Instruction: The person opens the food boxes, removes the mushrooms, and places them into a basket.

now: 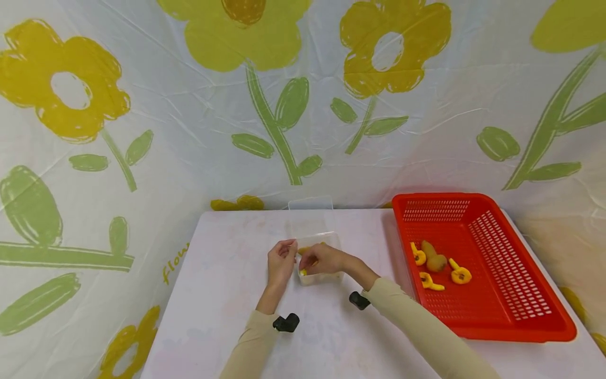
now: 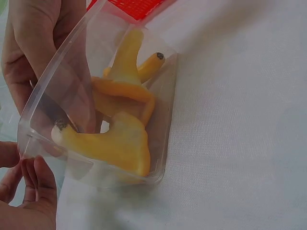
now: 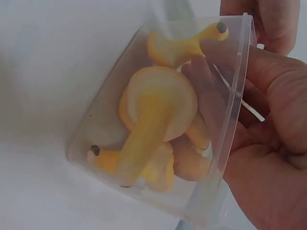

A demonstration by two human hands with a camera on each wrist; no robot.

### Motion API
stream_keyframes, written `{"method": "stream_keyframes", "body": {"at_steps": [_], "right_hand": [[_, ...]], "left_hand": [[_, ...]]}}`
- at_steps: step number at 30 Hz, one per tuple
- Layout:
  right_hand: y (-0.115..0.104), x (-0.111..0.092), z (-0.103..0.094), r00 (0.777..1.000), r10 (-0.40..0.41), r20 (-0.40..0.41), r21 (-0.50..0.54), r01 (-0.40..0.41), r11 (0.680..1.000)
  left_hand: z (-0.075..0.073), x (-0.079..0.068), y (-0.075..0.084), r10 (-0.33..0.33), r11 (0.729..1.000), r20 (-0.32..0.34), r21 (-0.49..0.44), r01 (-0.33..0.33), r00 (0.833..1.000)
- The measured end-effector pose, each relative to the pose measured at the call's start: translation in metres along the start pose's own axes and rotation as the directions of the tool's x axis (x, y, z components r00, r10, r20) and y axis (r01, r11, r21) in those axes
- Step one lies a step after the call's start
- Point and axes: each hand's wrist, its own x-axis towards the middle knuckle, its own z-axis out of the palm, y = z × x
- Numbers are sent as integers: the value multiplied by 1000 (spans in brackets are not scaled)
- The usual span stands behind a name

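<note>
A clear plastic box [image 1: 322, 279] stands on the table with its lid [image 1: 310, 218] raised at the back. Inside lie several yellow trumpet-shaped mushrooms [image 3: 158, 105] with dark stem ends, plus a brown rounded piece [image 3: 188, 160]. My left hand [image 1: 281, 263] pinches the box's near-left rim corner between thumb and fingertips. Over the rim, my right hand [image 1: 324, 258] reaches into the box. Its thumb and fingers pinch the stem of one yellow mushroom [image 3: 180, 45] by the left wall, seen through the plastic in both wrist views.
To the right sits a red perforated basket [image 1: 492, 310] holding several yellow mushrooms [image 1: 460, 273] and a brown bulb-shaped piece [image 1: 433, 257]. A flower-printed sheet [image 1: 199, 131] hangs behind the white table [image 1: 227, 252]. Small black cameras [image 1: 286, 322] are strapped at both wrists.
</note>
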Motion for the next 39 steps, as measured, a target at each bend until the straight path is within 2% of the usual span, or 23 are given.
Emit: {"method": "stream_keyframes", "body": {"at_steps": [2, 6, 9, 15, 18, 22, 26, 28, 34, 39], "right_hand": [[0, 1, 2, 1000, 7, -21, -38, -8, 999], [-2, 0, 5, 998, -34, -49, -135, 27, 990], [-3, -3, 4, 996, -67, -59, -146, 58, 988], [-3, -7, -1, 987, -83, -137, -97, 70, 993], [-1, -11, -3, 980, -73, -185, -70, 61, 996], [-1, -19, -8, 969, -68, -239, -20, 65, 998], [-2, -29, -15, 959, -64, -277, 18, 72, 997], [-4, -35, -19, 955, -49, -291, 37, 63, 997], [-5, -50, -30, 947, 4, -321, 59, 16, 998], [-6, -61, -39, 935, 34, -353, 75, -8, 997]], "left_hand": [[1, -2, 0, -2, 1000, 1, 5, 2, 1000], [2, -4, 3, -11, 1000, -7, 19, 11, 1000], [3, -6, 5, -14, 1000, -16, 27, 15, 1000], [3, -4, 3, 20, 1000, -15, 25, -19, 1000], [2, -2, 3, 7, 1000, -6, 26, -7, 1000], [3, 5, -10, -21, 999, 1, 40, 21, 1000], [5, 13, -28, -36, 999, -34, 37, 37, 999], [5, 15, -32, -53, 998, -55, 30, 55, 997], [7, 17, -29, -147, 989, -91, 8, 148, 985], [8, 16, -22, -183, 983, -95, -19, 182, 979]]}}
